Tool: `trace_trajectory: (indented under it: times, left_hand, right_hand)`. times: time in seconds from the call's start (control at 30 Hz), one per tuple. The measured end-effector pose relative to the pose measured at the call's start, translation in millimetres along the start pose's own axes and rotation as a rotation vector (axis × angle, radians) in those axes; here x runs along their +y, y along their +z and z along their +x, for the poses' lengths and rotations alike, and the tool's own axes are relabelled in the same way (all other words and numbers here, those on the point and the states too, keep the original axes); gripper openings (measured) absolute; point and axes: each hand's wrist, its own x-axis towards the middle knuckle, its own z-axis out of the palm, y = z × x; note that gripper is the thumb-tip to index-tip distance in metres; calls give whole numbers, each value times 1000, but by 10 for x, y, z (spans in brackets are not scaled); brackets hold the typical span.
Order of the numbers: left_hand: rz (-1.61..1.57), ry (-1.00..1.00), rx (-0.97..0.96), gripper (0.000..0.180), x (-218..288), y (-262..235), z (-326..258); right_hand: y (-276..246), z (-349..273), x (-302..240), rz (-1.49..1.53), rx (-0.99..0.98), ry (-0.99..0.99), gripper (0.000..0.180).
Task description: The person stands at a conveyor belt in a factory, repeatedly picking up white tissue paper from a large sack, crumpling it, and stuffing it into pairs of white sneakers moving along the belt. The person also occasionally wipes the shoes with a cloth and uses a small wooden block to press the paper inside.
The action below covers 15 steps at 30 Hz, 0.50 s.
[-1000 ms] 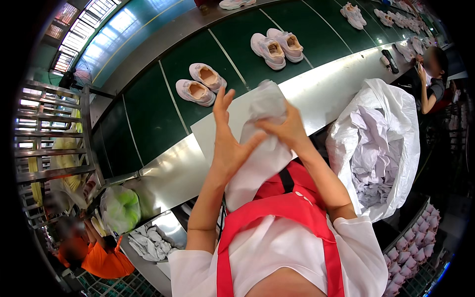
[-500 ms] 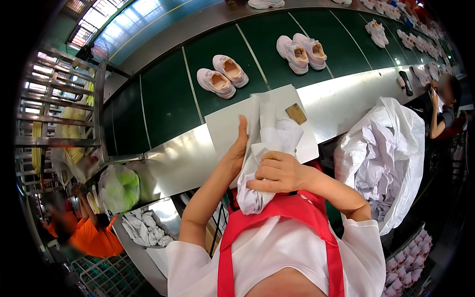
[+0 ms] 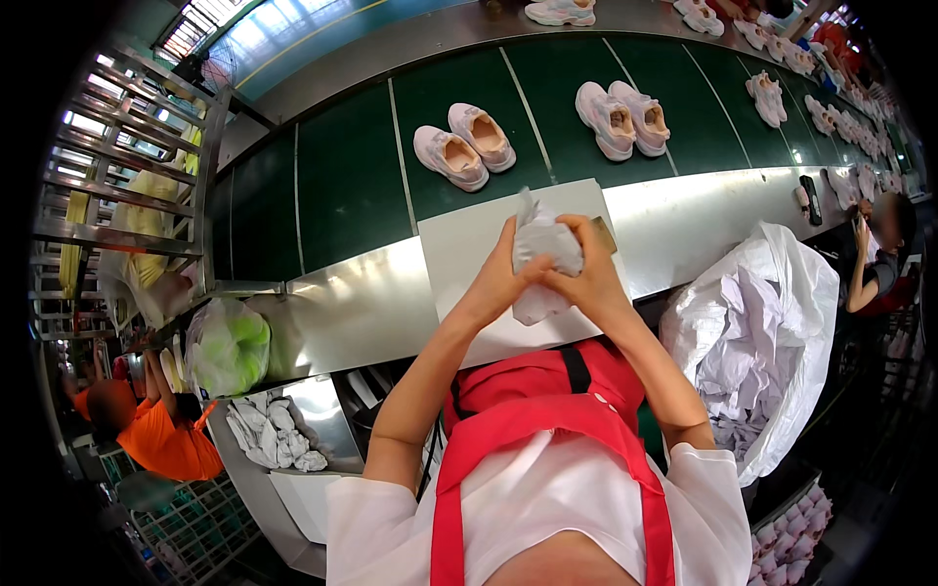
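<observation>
Between my two hands is a crumpled wad of white paper (image 3: 549, 244), held over a white board (image 3: 459, 256) at the bench edge. My left hand (image 3: 510, 276) grips the paper from its left side, thumb across the front. My right hand (image 3: 593, 273) wraps its right side, and both thumbs meet in the middle. A loose tip of paper sticks up at the top. Partly hidden behind my right hand, a small brown block (image 3: 603, 234) lies on the board. Beyond the board, two pairs of pale pink sneakers (image 3: 467, 146) rest on the green conveyor belt (image 3: 342, 186).
At my right stands a big white sack (image 3: 811, 322) of loose paper sheets. A metal tray (image 3: 337, 415) with crumpled paper wads (image 3: 274, 430) is at my lower left, below a bag with green contents (image 3: 230, 347). Co-workers sit at far left and far right.
The long, loose paper bundle has been squeezed into a compact wad. My left hand has closed onto it, and both hands now hold it farther from my body. The sneakers sit slightly farther right in view.
</observation>
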Motion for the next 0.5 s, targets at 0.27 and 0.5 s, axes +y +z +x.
trace_trajectory:
  times: [0.27, 0.5]
  left_hand:
    - [-47, 0, 211, 41, -199, -80, 232]
    - [-477, -85, 256, 29, -285, -73, 485]
  right_hand:
    - [322, -36, -21, -385, -55, 46, 84]
    - [392, 293, 78, 50, -249, 337, 71]
